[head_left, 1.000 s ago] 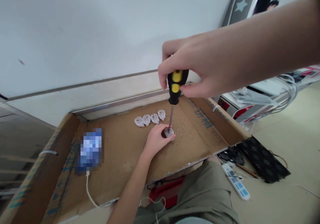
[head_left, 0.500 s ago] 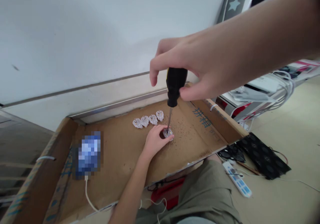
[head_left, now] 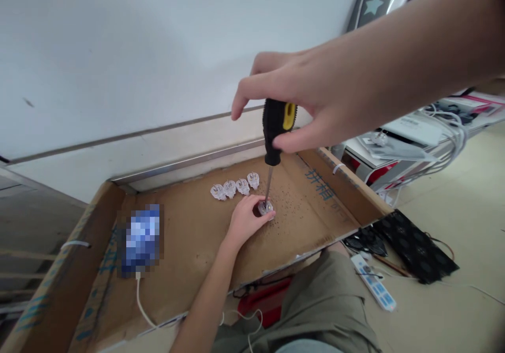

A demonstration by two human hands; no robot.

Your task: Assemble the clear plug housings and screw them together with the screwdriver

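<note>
My right hand (head_left: 300, 92) is on the black and yellow handle of a screwdriver (head_left: 273, 137), thumb against its side and palm over its top. Two of its fingers arch away from the handle on the left. The metal shaft runs down, nearly upright, into a small clear-white plug (head_left: 269, 212). My left hand (head_left: 245, 220) pinches that plug between thumb and fingers against the cardboard; the screwdriver's tip is hidden inside it. Just behind, several similar plugs (head_left: 229, 188) lie in a row with their metal pins showing.
A shallow cardboard box (head_left: 185, 248) forms the work surface, with dark specks right of the plug. A pixelated blue device (head_left: 141, 240) on a white cable lies at left. On the floor at right are a power strip (head_left: 374, 283) and a black panel (head_left: 418, 248). Cables hang off a side shelf.
The screwdriver handle has turned, and its yellow inset now faces me on the right. My right fingers have shifted slightly left and up around it. My left hand keeps its pinch.
</note>
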